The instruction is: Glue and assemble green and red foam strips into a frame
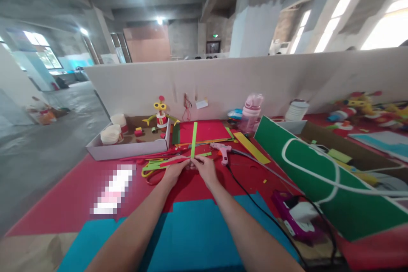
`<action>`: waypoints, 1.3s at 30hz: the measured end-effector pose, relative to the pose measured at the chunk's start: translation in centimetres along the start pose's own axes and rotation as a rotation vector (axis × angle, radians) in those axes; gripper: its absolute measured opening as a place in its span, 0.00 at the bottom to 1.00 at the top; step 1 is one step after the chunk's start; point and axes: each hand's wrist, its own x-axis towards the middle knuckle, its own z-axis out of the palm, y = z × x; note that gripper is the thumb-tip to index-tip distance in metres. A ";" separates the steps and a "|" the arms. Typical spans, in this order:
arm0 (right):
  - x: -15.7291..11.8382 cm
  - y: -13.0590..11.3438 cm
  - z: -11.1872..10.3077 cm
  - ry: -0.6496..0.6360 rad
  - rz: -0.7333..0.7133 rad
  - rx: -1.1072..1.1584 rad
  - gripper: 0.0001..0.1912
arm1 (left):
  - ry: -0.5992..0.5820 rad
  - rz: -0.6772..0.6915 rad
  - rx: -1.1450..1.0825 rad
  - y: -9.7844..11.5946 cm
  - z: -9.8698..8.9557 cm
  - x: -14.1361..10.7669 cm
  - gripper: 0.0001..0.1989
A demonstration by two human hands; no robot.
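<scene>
A bright green paper strip [194, 138] stands upright between my hands, its lower end pinched by my fingertips. My left hand [176, 170] is closed at the strip's base, and a thin red strip [172, 162] passes beside its fingers; whether it is gripped too, I cannot tell. My right hand [206, 170] is closed on the same lower end, with the fingertips of both hands almost touching. Several more green strips [154, 164] lie left of my left hand. A pink glue gun [223, 149] rests just beyond my right hand.
At the back left, a white box [127, 152] holds paper cups and a yellow-eyed cup figure [161, 114]. A green-sided box [299, 178] with a white cable occupies the right. Nearby are a yellow strip [251, 148], a pink bottle [251, 112] and a purple box [295, 216]. Blue sheets [194, 233] lie in front.
</scene>
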 end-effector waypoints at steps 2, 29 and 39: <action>0.0 -0.3 0.4 -0.011 -0.002 -0.014 0.10 | 0.023 0.010 -0.018 0.1 -0.3 -0.1 0.12; -0.4 -0.5 0.3 -0.009 0.070 0.023 0.13 | 0.014 0.005 -0.050 0.7 -0.5 -1.0 0.13; -0.4 -0.4 0.7 0.054 0.146 0.258 0.19 | 0.017 0.076 -0.055 0.4 -0.8 -0.4 0.13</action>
